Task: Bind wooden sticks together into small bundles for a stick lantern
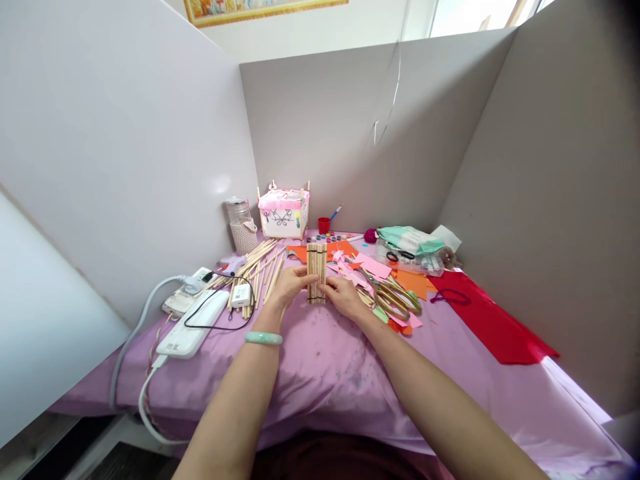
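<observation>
Between my two hands stands an upright panel of wooden sticks (pixel 317 257), set side by side, with dark bands across it near the top and bottom. My left hand (pixel 293 283) grips its left edge, thumb across the front. On the lower right edge, my right hand (pixel 343 295) is closed with its fingertips pressed on the sticks. Loose wooden sticks (pixel 257 270) lie in a pile left of my left hand. Large gold-handled scissors (pixel 395 297) rest on scraps of coloured paper to the right of my right hand.
A white paper box lantern (pixel 284 217) stands at the back beside a lidded jar (pixel 241 227). A power strip (pixel 193 323) with cables lies left. A red cup (pixel 324 225) sits at the back. Red cloth (pixel 493 320) covers the right side. Grey partitions (pixel 345 147) enclose the table.
</observation>
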`<state>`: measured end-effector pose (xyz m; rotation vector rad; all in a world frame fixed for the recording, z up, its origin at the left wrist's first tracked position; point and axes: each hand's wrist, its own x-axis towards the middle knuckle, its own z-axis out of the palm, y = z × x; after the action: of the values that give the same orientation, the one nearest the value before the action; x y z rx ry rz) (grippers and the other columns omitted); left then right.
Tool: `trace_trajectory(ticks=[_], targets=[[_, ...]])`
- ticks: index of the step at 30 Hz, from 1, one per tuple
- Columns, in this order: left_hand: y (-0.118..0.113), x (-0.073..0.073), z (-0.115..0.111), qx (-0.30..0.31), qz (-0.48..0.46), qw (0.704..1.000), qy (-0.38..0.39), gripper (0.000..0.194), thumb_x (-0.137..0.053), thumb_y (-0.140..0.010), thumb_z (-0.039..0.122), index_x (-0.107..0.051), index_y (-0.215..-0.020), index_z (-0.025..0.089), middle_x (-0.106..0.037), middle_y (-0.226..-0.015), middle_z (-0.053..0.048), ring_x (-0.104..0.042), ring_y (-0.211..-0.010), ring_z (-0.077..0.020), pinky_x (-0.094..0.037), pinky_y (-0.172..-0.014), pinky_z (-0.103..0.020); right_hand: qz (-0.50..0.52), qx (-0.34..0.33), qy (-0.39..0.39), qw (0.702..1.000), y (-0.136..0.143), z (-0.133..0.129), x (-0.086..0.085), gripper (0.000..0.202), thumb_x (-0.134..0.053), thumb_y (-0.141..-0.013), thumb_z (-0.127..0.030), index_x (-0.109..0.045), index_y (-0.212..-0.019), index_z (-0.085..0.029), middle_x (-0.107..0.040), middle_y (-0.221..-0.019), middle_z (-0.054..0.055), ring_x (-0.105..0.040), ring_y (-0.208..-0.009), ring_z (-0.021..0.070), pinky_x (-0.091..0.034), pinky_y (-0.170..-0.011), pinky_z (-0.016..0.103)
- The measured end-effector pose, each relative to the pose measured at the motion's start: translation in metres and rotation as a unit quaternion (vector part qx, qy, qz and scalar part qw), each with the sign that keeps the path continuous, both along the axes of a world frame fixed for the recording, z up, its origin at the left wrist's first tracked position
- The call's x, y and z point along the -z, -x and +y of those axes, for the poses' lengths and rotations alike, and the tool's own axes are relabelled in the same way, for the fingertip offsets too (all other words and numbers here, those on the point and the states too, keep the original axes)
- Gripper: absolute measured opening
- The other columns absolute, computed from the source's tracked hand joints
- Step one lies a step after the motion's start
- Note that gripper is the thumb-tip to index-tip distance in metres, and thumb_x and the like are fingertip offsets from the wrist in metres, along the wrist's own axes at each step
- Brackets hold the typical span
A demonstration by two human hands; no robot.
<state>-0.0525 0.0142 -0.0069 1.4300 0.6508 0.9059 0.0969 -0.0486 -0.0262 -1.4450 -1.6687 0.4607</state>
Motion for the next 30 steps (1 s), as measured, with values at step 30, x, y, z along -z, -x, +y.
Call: trace_trajectory(ticks=[30], targets=[[-0.024, -0.004, -0.022, -0.041, -0.122, 0.991, 0.032, 0.031, -0.066, -0.070, 0.041, -0.062, -0.084, 0.013, -0.064, -0.075, -0.004, -0.060, -0.073, -0.0164, -0.044, -0.069, -0.027, -0.006, 0.004, 0.029, 1.000, 0.032, -0.013, -0.015, 0.026, -0.044, -0.087, -0.026, -0.045, -0.111, -0.017, -0.064, -0.093, 0.008, -0.059, -0.077, 0.0188, -0.039, -0.064, 0.026]])
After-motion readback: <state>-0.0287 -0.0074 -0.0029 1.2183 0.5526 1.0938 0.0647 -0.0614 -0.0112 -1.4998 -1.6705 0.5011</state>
